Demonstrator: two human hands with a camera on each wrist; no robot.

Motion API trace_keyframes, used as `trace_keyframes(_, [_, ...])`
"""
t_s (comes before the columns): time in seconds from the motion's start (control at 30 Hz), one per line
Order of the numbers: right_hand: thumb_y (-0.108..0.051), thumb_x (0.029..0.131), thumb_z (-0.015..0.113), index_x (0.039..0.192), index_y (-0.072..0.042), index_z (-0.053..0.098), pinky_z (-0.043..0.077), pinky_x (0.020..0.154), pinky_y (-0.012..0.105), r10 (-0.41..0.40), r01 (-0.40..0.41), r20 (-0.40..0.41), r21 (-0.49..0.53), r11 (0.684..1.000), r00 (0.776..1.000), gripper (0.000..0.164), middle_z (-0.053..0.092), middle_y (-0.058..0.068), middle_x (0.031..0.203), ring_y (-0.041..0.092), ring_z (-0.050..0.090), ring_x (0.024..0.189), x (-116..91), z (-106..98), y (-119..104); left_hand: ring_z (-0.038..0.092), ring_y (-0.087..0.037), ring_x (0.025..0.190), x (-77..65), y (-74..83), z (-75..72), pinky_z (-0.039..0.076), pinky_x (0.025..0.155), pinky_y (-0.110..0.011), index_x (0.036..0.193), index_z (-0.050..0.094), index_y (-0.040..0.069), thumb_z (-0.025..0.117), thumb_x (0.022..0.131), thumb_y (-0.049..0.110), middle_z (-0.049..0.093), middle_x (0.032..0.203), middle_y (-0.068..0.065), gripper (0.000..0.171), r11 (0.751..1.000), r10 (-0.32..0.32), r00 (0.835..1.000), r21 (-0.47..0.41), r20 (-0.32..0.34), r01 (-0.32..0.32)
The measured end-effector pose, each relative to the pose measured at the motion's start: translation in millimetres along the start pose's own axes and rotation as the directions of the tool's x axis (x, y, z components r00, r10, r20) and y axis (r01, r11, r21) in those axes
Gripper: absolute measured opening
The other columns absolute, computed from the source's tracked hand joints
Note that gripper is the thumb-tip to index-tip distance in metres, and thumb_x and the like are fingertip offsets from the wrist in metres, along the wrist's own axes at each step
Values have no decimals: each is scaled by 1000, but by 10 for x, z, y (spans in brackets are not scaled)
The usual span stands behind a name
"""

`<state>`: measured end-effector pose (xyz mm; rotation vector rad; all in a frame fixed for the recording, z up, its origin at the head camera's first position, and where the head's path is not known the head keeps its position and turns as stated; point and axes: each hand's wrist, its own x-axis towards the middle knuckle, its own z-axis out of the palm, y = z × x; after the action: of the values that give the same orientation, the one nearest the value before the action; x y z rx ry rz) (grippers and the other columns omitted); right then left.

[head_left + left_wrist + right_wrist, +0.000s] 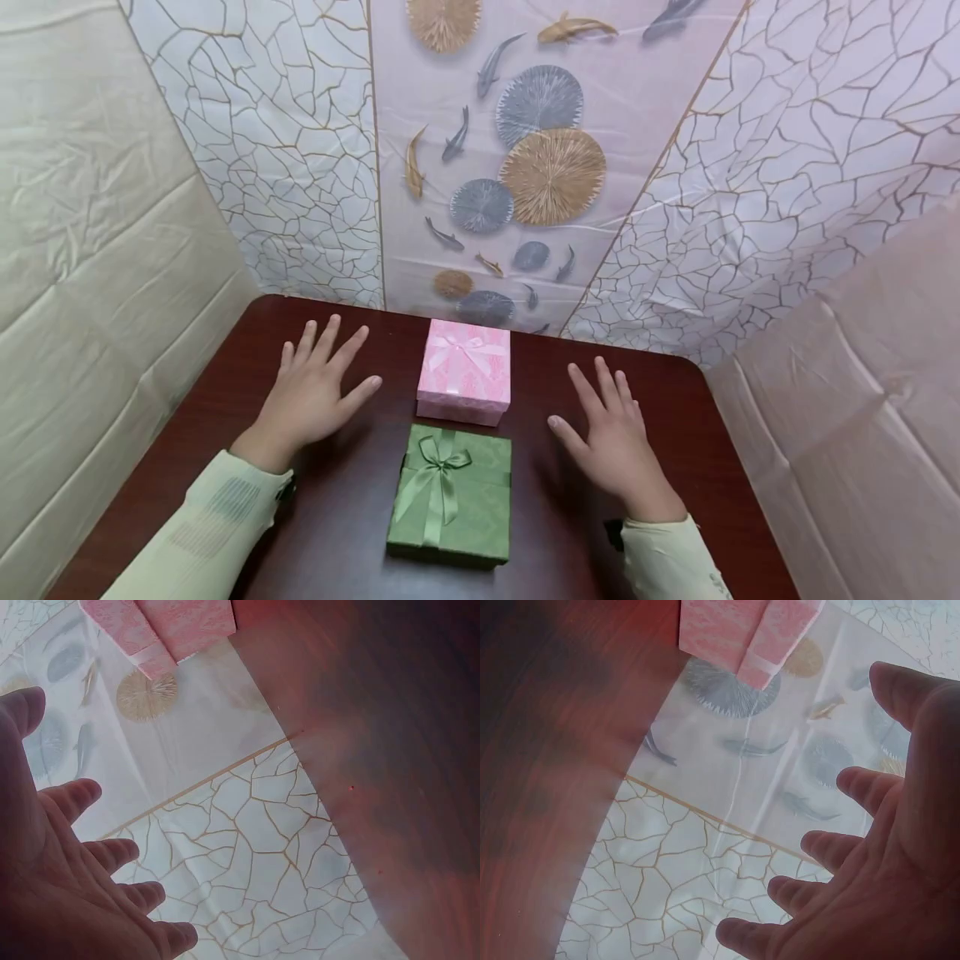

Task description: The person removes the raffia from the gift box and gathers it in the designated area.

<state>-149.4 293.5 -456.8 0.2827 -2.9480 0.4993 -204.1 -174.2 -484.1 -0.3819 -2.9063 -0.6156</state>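
A pink gift box (465,371) with a pale ribbon bow sits toward the back of the dark wooden table. In front of it, nearer the viewer, lies a larger green gift box (472,508) with a green ribbon and bow. To the left of both, the left hand (311,396) is spread over the table, holding nothing. On the opposite side the right hand (611,437) is likewise spread, palm down, with no object in it. Both wrist views catch part of the pink box, beyond the left fingers (120,855) and the right fingers (832,851).
Behind the dark red-brown table (345,533) hangs a patterned cloth (427,167) with fish and round leaf prints. Beige padded panels rise at the left (97,208) and right (862,433) sides. Both boxes stand along the table's middle.
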Motion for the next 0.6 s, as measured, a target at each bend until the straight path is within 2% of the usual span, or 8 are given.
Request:
trace_keyframes(0.23, [-63, 110, 64, 181, -29, 25, 15, 130, 85, 0, 1, 35, -24, 1000, 999, 88, 8, 18, 190, 55, 4, 173, 177, -13, 33, 3, -56, 173, 166, 8, 20, 4, 131, -86, 181, 27, 33, 49, 109, 77, 11, 190, -19, 87, 1000, 10, 1000, 22, 4, -10])
trace_keyframes(0.47, [-63, 110, 63, 181, -29, 26, 17, 129, 86, -20, 22, 48, -38, 999, 999, 87, 9, 18, 190, 58, 7, 172, 303, 20, 63, 2, -56, 174, 285, -2, 60, 2, 132, -84, 181, 26, 34, 48, 109, 78, 10, 190, -17, 87, 999, -2, 1000, 39, 23, 1])
trace_keyframes(0.6, [-66, 110, 60, 181, -28, 28, 21, 130, 83, -18, 17, 59, 18, 1000, 998, 87, 10, 16, 190, 57, 11, 172, 400, 72, 105, 2, -56, 173, 374, -4, 96, 2, 132, -84, 181, 26, 34, 46, 108, 80, 11, 190, -18, 88, 999, 2, 999, 37, 32, -3])
